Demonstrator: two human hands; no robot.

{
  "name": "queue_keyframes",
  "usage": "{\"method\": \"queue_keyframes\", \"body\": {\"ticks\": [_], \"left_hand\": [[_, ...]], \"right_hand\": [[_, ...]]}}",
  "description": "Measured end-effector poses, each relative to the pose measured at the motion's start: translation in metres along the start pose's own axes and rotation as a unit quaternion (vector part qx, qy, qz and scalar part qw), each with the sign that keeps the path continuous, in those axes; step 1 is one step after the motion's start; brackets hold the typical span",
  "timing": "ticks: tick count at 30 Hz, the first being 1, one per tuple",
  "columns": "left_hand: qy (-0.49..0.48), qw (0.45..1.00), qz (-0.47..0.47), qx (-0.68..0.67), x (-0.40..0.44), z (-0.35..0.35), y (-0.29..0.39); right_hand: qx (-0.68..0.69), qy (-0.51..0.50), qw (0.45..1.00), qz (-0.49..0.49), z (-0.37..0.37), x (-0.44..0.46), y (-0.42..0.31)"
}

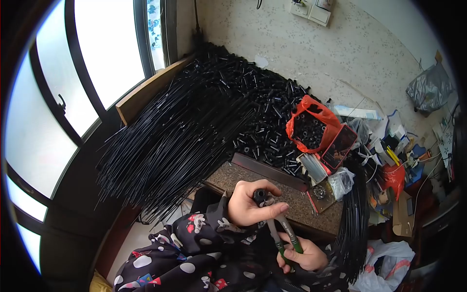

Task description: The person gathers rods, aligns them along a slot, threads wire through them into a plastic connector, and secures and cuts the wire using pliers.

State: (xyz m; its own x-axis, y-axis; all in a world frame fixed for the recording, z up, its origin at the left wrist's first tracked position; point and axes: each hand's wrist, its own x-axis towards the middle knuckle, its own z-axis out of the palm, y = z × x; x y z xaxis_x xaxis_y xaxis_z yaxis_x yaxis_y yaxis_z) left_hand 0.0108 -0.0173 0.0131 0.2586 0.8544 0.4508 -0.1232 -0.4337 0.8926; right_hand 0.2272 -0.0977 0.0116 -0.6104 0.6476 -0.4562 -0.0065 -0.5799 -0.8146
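Note:
My left hand (247, 204) is closed around a small black cylindrical part (260, 195), whose round hollow end faces up between thumb and fingers. Lower and to the right, my right hand (309, 255) grips a pair of pliers (286, 232) by its green-and-grey handles. The jaws of the pliers point up to the left hand, just below the black part; the thumb partly hides them, so I cannot tell whether they clamp on it. Both hands are in front of the speckled tabletop's near edge (272, 214).
Black rods (165, 141) lie bundled at left, beside heaped black cylinders (262, 97). A dark bar (267, 173) lies along the tabletop (228, 177). At right are a red bag (316, 114) of black parts, a phone (339, 146), a clear plastic bag (341, 182) and hanging black strands (352, 228).

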Motion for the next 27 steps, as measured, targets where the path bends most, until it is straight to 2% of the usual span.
{"method": "queue_keyframes", "body": {"ticks": [2,3,5,6,9,10,13,17,21,22,25,26,27], "left_hand": [[0.016,1.0,0.005,-0.008,-0.002,0.004,-0.01],[0.029,0.999,0.012,-0.015,-0.002,0.006,-0.017],[0.044,0.999,0.02,-0.019,-0.001,0.004,-0.017],[0.035,0.999,0.012,-0.022,0.0,0.001,-0.014],[0.018,0.999,-0.004,-0.027,0.001,-0.002,-0.001],[0.038,0.999,0.003,-0.038,0.001,-0.002,0.005],[0.075,0.995,0.018,-0.059,0.001,0.0,0.012],[0.075,0.99,0.049,-0.11,-0.004,0.005,0.007],[0.082,0.995,0.037,-0.044,-0.007,0.005,0.009],[0.088,0.994,0.03,-0.053,-0.006,0.004,0.012],[0.066,0.994,0.025,-0.079,0.001,0.001,0.016],[0.052,0.996,0.019,-0.075,-0.001,-0.002,0.01],[0.035,0.997,0.012,-0.071,-0.003,-0.004,0.006]], "right_hand": [[-0.028,0.01,0.999,0.026,0.001,-0.001,0.004],[-0.127,0.062,0.99,0.011,0.006,0.002,0.007],[-0.319,0.161,0.934,-0.023,0.017,0.008,0.012],[-0.32,0.159,0.934,-0.024,0.019,0.01,0.013],[-0.304,0.159,0.914,-0.217,0.021,0.017,0.018],[-0.304,0.158,0.914,-0.219,0.023,0.018,0.016],[-0.422,0.258,0.833,-0.247,0.033,0.021,0.009],[-0.4,0.253,0.851,-0.229,0.044,0.023,0.01],[-0.421,0.263,0.826,-0.265,0.034,0.027,0.015],[-0.419,0.269,0.825,-0.267,0.026,0.029,0.013],[-0.486,0.242,0.765,-0.348,-0.017,0.042,0.001],[-0.479,0.266,0.759,-0.351,-0.032,0.051,0.011],[-0.51,0.321,0.744,-0.287,-0.051,0.062,0.023]]}}
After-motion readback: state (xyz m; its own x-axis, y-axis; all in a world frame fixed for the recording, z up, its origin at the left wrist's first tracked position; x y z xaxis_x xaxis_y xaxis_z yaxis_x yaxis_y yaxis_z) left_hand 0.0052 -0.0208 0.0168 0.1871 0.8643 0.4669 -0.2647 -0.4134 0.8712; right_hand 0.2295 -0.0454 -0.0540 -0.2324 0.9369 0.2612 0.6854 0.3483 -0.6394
